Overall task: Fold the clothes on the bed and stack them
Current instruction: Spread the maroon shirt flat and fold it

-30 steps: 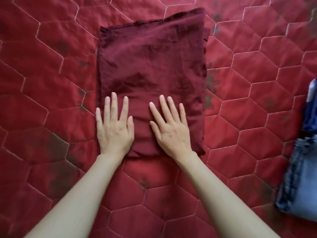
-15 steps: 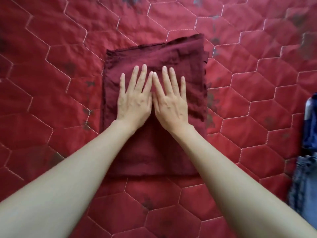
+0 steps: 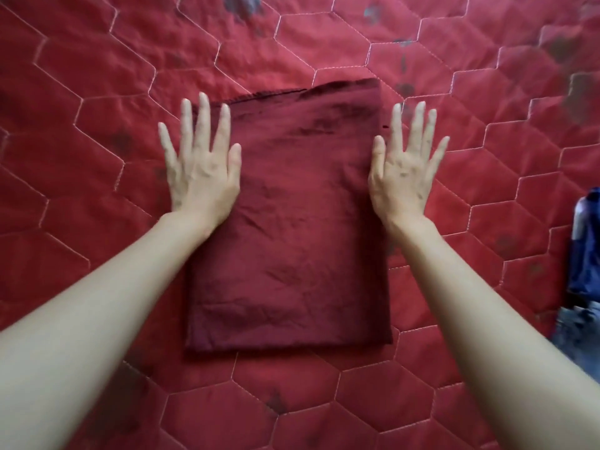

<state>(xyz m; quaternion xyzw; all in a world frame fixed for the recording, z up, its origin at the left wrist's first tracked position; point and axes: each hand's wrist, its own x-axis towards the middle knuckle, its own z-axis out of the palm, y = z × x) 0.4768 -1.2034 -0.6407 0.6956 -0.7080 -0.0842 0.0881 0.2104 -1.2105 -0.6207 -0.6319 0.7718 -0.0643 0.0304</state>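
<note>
A dark maroon cloth [image 3: 292,228] lies folded into a tall rectangle in the middle of the red quilted bed cover [image 3: 97,92]. My left hand [image 3: 201,167] lies flat, palm down, fingers spread, over the cloth's upper left edge. My right hand [image 3: 406,167] lies flat with fingers spread at the upper right edge, partly on the cloth and partly on the quilt. Neither hand holds anything.
At the right edge lie a dark blue garment [image 3: 586,248] and, nearer to me, blue denim [image 3: 578,339], both cut off by the frame. The quilt has white hexagon stitching and stretches in all directions.
Both hands slid from the cloth's near edge up its middle, then apart to its left and right edges. The cloth looks smoother.
</note>
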